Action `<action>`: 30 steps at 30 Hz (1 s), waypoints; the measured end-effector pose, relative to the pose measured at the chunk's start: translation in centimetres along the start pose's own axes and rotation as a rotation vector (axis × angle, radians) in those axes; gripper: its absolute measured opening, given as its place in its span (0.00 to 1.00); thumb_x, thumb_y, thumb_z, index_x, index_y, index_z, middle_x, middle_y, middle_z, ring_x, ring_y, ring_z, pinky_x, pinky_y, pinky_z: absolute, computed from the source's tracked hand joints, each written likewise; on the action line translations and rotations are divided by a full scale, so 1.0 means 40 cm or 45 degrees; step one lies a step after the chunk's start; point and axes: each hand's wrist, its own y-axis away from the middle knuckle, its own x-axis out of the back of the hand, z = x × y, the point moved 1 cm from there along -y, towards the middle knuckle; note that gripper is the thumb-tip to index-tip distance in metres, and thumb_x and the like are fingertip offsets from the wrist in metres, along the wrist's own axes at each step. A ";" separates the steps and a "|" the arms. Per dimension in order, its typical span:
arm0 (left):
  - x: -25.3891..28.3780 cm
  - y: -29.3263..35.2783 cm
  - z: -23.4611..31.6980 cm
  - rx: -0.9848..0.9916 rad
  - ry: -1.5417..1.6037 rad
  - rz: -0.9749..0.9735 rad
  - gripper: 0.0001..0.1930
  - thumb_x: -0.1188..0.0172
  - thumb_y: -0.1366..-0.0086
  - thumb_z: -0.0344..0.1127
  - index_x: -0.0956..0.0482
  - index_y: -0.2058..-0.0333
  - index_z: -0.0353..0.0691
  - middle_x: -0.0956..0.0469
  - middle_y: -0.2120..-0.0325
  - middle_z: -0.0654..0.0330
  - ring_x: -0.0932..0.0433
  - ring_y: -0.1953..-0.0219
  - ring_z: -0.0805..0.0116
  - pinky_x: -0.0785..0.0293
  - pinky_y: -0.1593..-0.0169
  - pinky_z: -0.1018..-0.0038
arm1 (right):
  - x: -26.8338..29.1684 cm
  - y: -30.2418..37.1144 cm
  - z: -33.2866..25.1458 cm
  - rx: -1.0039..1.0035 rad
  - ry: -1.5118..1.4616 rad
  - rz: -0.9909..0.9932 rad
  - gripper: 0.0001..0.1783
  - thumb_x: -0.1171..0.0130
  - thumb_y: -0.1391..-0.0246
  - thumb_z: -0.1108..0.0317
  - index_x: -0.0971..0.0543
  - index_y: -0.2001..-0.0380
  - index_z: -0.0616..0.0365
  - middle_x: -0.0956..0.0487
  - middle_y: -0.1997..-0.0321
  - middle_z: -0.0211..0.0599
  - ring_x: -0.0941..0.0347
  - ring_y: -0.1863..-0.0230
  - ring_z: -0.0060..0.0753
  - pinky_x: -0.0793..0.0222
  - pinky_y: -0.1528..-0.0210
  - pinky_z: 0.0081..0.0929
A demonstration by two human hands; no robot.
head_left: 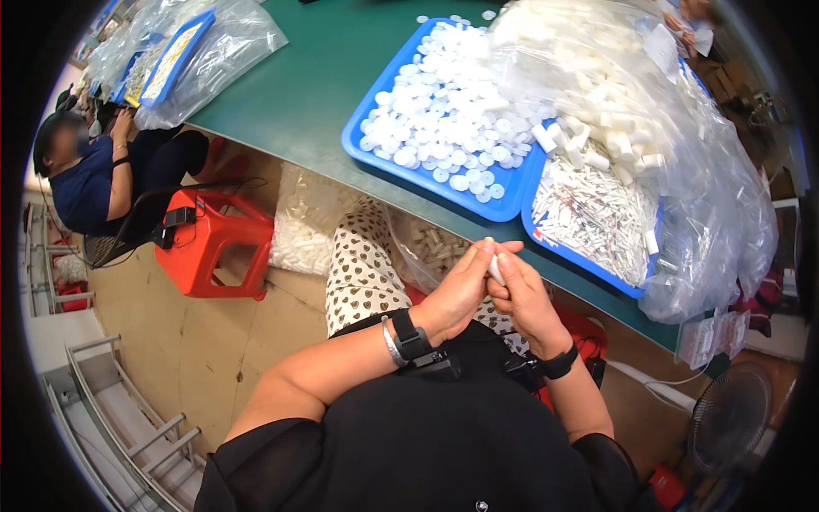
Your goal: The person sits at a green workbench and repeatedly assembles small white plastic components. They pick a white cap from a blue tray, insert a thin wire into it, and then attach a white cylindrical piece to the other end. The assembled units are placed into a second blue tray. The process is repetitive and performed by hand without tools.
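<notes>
My left hand (459, 294) and my right hand (525, 300) meet in front of my body, just off the table's near edge. Between their fingertips sits a small white cylindrical piece (496, 271), mostly covered. The right thumb and curled fingers grip it; the left thumb and fingers press against its other side. Just beyond my hands, a blue tray (357, 136) holds a heap of translucent white discs. To its right, a second blue tray (589, 271) contains many slim white pieces with thin reddish strands, and larger white cylinders (589, 147) spill onto it.
A big clear plastic bag (717, 230) of white cylinders covers the right of the green table (299, 102). Bagged parts (299, 243) lie below. At left are a red stool (217, 247) and a seated person (85, 175); a fan (729, 418) stands lower right.
</notes>
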 end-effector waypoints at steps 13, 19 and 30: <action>0.092 0.023 0.079 -0.058 -0.522 0.130 0.23 0.52 0.25 0.47 0.31 0.43 0.35 0.22 0.53 0.58 0.28 0.48 0.72 0.34 0.42 0.71 | 0.113 0.039 -0.168 0.857 1.776 0.895 0.10 0.39 0.43 0.65 0.21 0.62 0.59 0.21 0.71 0.43 0.23 0.74 0.48 0.30 0.72 0.38; 0.074 0.025 0.116 -0.027 -0.839 0.066 0.30 0.48 0.27 0.48 0.41 0.34 0.37 0.22 0.50 0.58 0.30 0.44 0.71 0.37 0.39 0.72 | 0.197 0.017 -0.175 0.761 2.154 0.978 0.07 0.39 0.44 0.68 0.23 0.64 0.57 0.24 0.67 0.39 0.24 0.69 0.48 0.29 0.69 0.41; 0.011 0.020 0.227 -0.258 -1.471 0.037 0.17 0.44 0.29 0.38 0.25 0.47 0.34 0.19 0.61 0.58 0.22 0.59 0.71 0.26 0.55 0.73 | 0.195 0.044 -0.151 0.757 1.675 0.965 0.06 0.46 0.37 0.69 0.26 0.64 0.61 0.20 0.73 0.45 0.22 0.76 0.45 0.30 0.74 0.35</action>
